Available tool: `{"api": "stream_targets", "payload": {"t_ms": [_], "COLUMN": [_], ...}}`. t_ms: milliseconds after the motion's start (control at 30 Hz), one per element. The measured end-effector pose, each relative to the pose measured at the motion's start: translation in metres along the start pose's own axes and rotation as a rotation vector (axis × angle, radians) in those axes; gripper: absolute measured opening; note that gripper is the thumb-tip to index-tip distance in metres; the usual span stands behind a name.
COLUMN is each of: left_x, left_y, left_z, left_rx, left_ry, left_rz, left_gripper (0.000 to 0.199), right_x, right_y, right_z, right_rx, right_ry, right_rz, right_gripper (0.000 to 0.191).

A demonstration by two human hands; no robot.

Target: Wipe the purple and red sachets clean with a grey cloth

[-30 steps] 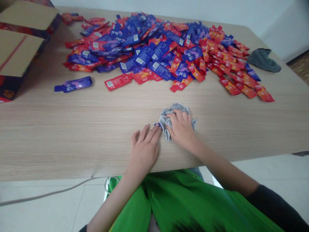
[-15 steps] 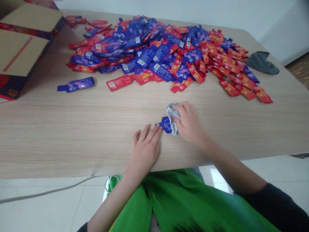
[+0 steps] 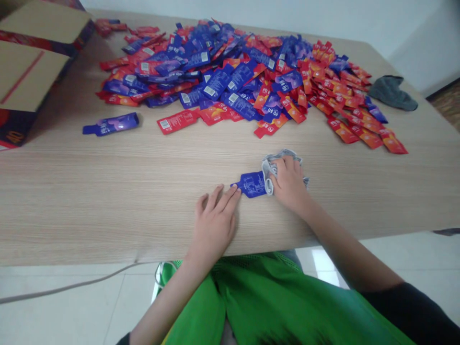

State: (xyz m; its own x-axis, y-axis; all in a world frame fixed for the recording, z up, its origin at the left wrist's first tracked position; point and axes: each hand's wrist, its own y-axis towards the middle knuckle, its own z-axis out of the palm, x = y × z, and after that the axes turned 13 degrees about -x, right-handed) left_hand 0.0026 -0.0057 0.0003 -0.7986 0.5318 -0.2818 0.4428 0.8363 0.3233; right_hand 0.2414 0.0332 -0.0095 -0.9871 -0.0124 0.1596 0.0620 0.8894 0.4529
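A blue pouch (image 3: 252, 184) with printed text facing up lies flat on the wooden table (image 3: 108, 201). My left hand (image 3: 216, 215) rests on the table with fingers stretched, its fingertips pressing the pouch's narrow end. A light grey cloth (image 3: 283, 158) is bunched under my right hand (image 3: 290, 184), whose fingers are curled over it. The cloth covers the pouch's right end. To the left, a single blue-purple pouch (image 3: 111, 125) lies on its own.
Across the back of the table spreads a heap of blue and red pouches (image 3: 215, 81). An open cardboard box (image 3: 32, 72) stands at the far left. A dark grey cloth (image 3: 393, 92) lies at the right. A cable (image 3: 72, 287) runs below the front edge.
My right hand has slid to the right with the grey cloth along the blue pouch, uncovering more of its printed face. My left hand stays on the narrow end.
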Motion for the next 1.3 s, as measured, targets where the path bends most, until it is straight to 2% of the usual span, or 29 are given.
{"api": "stream_targets", "payload": {"t_ms": [100,167,267,367,433,500,600,933,1033,1100,1167,1300], "left_x": [0.001,0.001,0.002,0.001,0.001,0.001,0.000,0.000,0.000,0.000,0.001,0.002], "left_y": [0.000,0.000,0.000,0.000,-0.001,-0.001,-0.001,-0.001,-0.001,-0.001,-0.001,-0.001], "left_z": [0.000,0.000,0.000,-0.001,-0.001,0.000,0.000,0.001,0.002,0.002,0.002,0.002], "left_rx": [-0.006,-0.008,-0.009,-0.014,-0.013,-0.009,-0.004,-0.004,-0.018,-0.022,-0.021,-0.007], "left_ry": [0.000,0.001,0.006,0.015,0.021,0.023,0.012,0.020,0.018,0.016,0.014,0.014], "left_rz": [0.004,0.010,0.024,0.029,0.027,0.024,0.017,0.026,0.021,0.024,0.028,0.018], "left_gripper": [0.055,0.055,0.055,0.053,0.050,0.049,0.052,0.056,0.055,0.054,0.054,0.051], "right_x": [-0.016,-0.015,0.006,0.040,0.057,0.063,0.054,-0.009,-0.016,-0.009,0.008,0.050], "right_y": [0.003,0.010,0.021,0.022,0.017,0.010,0.005,-0.005,-0.005,-0.004,-0.004,-0.010], "right_z": [-0.002,-0.006,-0.010,-0.010,-0.008,-0.006,-0.004,0.001,-0.005,-0.011,-0.017,-0.017], "right_rx": [0.005,0.021,0.016,0.051,0.099,0.127,0.120,-0.005,-0.034,-0.079,-0.107,-0.012], "right_ry": [-0.017,0.005,0.099,0.185,0.159,0.100,0.038,-0.049,-0.032,0.024,0.100,0.158], "right_rz": [0.044,0.062,0.024,-0.118,-0.220,-0.277,-0.257,0.027,0.061,0.055,0.004,-0.181], "right_gripper": [0.029,0.029,0.031,0.030,0.030,0.030,0.030,0.029,0.030,0.030,0.030,0.030]}}
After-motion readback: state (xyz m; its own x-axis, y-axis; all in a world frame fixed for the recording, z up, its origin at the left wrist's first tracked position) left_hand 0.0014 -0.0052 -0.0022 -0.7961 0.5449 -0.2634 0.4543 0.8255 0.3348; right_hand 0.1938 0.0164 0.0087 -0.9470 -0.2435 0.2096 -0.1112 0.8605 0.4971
